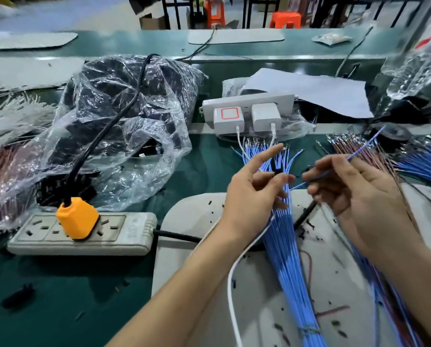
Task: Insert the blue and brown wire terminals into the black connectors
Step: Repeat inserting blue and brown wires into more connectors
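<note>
**Nearest.** Grey mat (184,271) on the green table (59,296), littered with small dark scraps. A white cable (230,284) crosses it. Blue wire bundle (287,259) lies lengthwise on the mat and fans out at its far end, terminals pointing away.

**Hands, above the bundle.**
- Left hand (253,189): forefinger straight, thumb and curled fingers pinching a small dark piece, seemingly a black connector (276,171); its details are too small to tell.
- Right hand (354,194): fingertips pinching a single blue wire (364,147), near tip aimed at the left hand and just short of it.

**Step in hand, as judged.** Seating the blue terminal in the connector.
- Grip close behind the terminal so the thin wire does not buckle.
- Line the tip squarely with the cavity and push straight in.
- A light tug afterwards would check the latch.

**Right of the hands.** Brown wires (359,152) spread with terminals outward; a second blue bunch (422,169) lies beyond them.

**Left.** Grey power strip (124,234) carrying an orange plug (78,217), whose black lead runs up over a clear plastic bag (124,108) of dark parts.

**Far.** White socket strip (244,100) with two chargers, and a paper sheet (309,93).

**Obstructions.** The loose bundle directly beneath the hands and the white cable could snag the trailing wire.
</note>
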Action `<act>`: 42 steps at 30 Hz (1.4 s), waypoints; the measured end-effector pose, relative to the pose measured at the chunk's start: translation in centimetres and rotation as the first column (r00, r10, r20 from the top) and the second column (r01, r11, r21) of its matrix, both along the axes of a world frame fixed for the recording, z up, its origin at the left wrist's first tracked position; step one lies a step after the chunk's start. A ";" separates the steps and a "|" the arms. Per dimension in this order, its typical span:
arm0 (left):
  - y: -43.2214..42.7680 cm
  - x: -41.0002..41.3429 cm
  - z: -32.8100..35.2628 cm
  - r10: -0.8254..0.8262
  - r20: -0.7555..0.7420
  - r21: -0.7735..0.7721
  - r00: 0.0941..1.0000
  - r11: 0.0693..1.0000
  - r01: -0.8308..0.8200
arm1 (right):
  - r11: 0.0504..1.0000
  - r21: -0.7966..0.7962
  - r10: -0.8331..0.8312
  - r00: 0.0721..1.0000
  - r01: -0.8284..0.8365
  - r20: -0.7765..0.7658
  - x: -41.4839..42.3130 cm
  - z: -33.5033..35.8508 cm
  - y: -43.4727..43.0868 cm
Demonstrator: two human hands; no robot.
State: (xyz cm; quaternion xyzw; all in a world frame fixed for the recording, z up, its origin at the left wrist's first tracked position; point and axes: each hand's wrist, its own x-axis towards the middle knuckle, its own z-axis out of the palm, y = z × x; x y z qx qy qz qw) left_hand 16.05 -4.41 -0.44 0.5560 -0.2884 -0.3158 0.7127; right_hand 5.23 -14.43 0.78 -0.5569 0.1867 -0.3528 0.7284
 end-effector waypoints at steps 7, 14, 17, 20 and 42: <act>0.0 0.1 -0.2 0.018 0.058 0.009 0.998 1.000 -0.019 | 0.990 -0.124 -0.067 0.997 0.072 0.050 -0.2 0.1 0.1; 0.1 -0.3 -0.6 0.034 0.383 0.057 0.923 0.997 -0.060 | 0.954 -0.277 -0.097 0.993 0.112 0.066 -0.1 0.1 0.6; 0.2 -0.4 -0.5 0.037 0.448 0.064 0.893 0.995 -0.073 | 0.930 -0.342 -0.117 0.991 0.133 0.066 -0.2 0.1 1.0; 0.3 -0.3 -0.4 0.049 0.508 0.062 0.860 0.994 -0.093 | 0.915 -0.380 -0.116 0.991 0.133 0.065 -0.4 0.2 1.3; 0.1 -0.3 -1.0 0.068 0.611 0.047 0.789 0.991 -0.122 | 0.774 -0.631 -0.107 0.993 0.049 -0.054 -0.4 -0.1 1.2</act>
